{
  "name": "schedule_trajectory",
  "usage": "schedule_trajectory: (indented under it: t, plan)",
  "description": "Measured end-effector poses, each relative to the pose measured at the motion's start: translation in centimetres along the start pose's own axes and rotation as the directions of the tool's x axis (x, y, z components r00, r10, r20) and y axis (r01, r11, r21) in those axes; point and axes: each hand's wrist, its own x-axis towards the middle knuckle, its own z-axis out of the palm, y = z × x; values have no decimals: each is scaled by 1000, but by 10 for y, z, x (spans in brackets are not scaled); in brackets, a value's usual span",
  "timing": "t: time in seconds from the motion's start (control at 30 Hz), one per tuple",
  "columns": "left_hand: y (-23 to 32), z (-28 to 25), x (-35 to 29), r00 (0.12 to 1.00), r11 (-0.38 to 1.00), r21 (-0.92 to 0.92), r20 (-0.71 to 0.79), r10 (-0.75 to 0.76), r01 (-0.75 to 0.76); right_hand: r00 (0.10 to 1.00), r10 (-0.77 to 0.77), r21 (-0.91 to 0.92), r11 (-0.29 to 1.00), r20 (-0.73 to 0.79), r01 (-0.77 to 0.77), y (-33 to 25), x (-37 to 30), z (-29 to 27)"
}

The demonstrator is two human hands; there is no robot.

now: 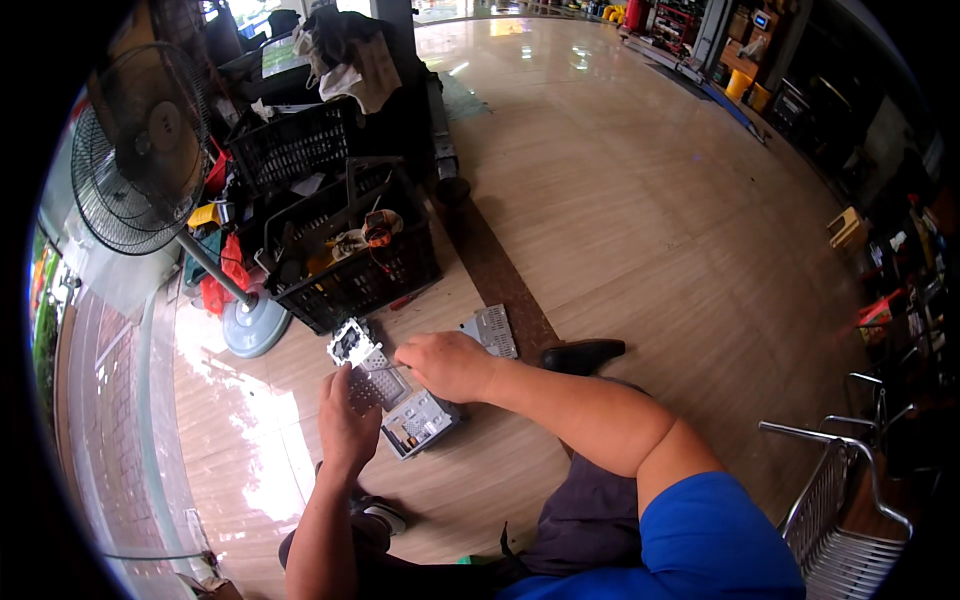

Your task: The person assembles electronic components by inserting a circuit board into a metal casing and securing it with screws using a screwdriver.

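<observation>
"Looking past the fingertips, what crowds the work?"

"Beyond both hands sits a black plastic crate (pixel 362 294) full of odds and ends, with an orange-edged handheld meter (pixel 378 230) among them. Off to the left of the left fingers, and farther out, is the round grey base (pixel 255 325) of a standing fan (pixel 140 150); a red bag (pixel 236 262) lies behind its pole."

"And on the other side?"

"Just past the right knuckles a slotted metal cover (pixel 495 331) lies on the floor. Farther right of those fingers, beyond the forearm, there's a dark shoe (pixel 583 355), and well apart from them all a steel chair (pixel 845 490). The crate is the bulkiest thing ahead of the fingers."

"Where's the piece being handled?"

"The perforated metal plate (pixel 384 390) is between the left hand (pixel 349 425) and the right hand (pixel 445 366). A white-and-black mechanism (pixel 352 342) lies just beyond the left fingertips, and a boxy metal chassis (pixel 420 424) is just right of the left thumb, below the right fingers."

"Which way do they point?"

"One plate edge slants from the right fingertips toward the chassis; the left hand covers part of the plate, so I can't tell its long axis. The chassis runs lengthwise from near the left thumb, away and rightward."

"And the fingers?"

"Left ones reach along the plate's left side, thumb spread from them; I can't tell how firmly they grip. Right ones are curled in, tips close together; whatever they pinch is too small to tell."
</observation>
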Motion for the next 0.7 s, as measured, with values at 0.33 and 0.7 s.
schedule_trajectory:
  t: [0.33,0.7]
  plan:
    - [10,-2,-1,997,994,88,38,63,-66,993,11,-63,998,115,-4,-6,-1,-8]
    - [6,4,-5,980,972,150,114,163,-179,979,10,-154,988,202,22,1,0,-3]
